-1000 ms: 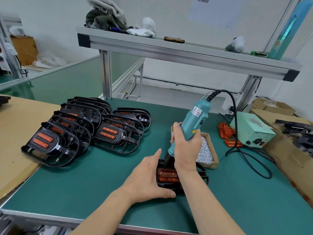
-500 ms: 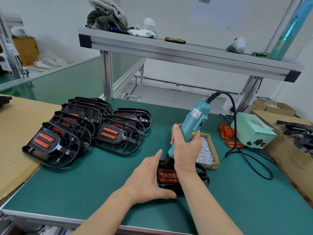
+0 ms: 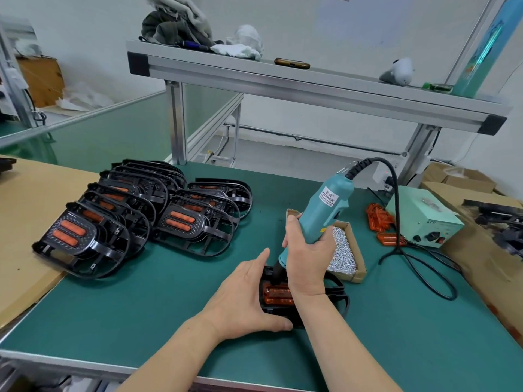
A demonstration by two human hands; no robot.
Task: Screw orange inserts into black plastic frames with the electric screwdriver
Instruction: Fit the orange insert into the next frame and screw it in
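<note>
A black plastic frame lies on the green mat in front of me, with an orange insert seated in it. My right hand grips the teal electric screwdriver, tilted with its black tip down on the frame's far left corner beside the insert. My left hand holds the frame's left edge, thumb along the near side and fingers at the far side. The tip's contact point is partly hidden by my hands.
Several finished frames with orange inserts are stacked at the left. A cardboard tray of screws sits behind my right hand. Loose orange inserts and the screwdriver's power box lie at the right. An aluminium shelf spans overhead.
Both hands and the screwdriver stay on the frame; the screwdriver's tilt has shifted only slightly.
</note>
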